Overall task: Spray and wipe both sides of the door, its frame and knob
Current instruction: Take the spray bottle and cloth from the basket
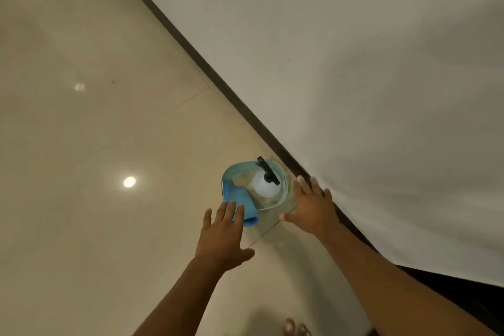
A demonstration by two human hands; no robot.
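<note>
Door: not in view, so neither it, its frame nor the knob can be checked. Only a white wall (354,63) with a dark skirting strip (218,82) along its base, and a glossy tile floor (95,144).

Supplies are staged on the floor right against the skirting: a clear bluish tub (283,194) with a white spray bottle (265,185) standing in it, black trigger head up. A blue cloth (240,199) is draped over the tub's near-left rim, hanging out toward the person.

Hands: left hand (223,237) is flat, fingers straight and slightly spread, fingertips over the hanging end of the cloth (touching or just above it, can't tell). Right hand (311,207) is flat too, fingers spread, just beside the tub's right side by the skirting. Neither holds anything.

Progress read: looks like the pickup stage. Bottle and cloth are both in the tub, ungripped. No wet streaks visible anywhere, though the wall isn't the target anyway. Treat all spraying and wiping as outstanding: both door faces, frame, knob. My guess at next step: left takes the cloth, right takes the bottle or the tub.

Bare toes (296,329) at the bottom edge.
</note>
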